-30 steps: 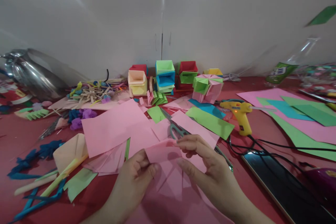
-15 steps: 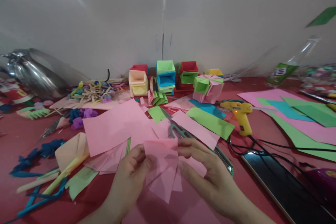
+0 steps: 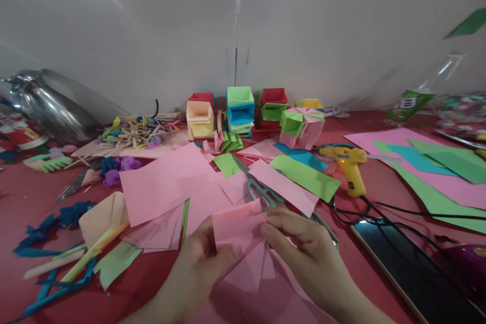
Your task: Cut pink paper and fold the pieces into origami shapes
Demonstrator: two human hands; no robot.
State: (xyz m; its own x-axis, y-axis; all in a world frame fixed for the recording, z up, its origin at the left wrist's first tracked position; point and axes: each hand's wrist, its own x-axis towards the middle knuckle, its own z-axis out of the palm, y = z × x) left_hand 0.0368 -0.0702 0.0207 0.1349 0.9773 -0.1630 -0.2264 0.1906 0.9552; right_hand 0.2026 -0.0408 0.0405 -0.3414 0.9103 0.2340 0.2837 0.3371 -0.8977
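A small piece of pink paper point(image 3: 239, 233) with a folded top flap is held up between both hands. My left hand point(image 3: 207, 258) pinches its left side, thumb on the near face. At the upper right corner, the thumb and fingers of my right hand point(image 3: 299, 248) close on the same paper. More pink paper lies below the hands, partly hidden by them. Just beyond the fingers rest grey-green-handled scissors point(image 3: 264, 192), among pink sheets point(image 3: 167, 182) and a light green strip point(image 3: 306, 177).
Folded paper boxes point(image 3: 240, 111) stand along the back by the white partition point(image 3: 152, 40). To the right are a yellow glue gun point(image 3: 351, 167) with a lit orange light, its black cable, a phone point(image 3: 402, 268) and a glass bottle point(image 3: 413, 98). A metal jug point(image 3: 53, 106) stands back left.
The pink paper has shifted slightly right and its top flap has lifted open. My left hand has moved right with it, and my right fingers have closed on the right corner.
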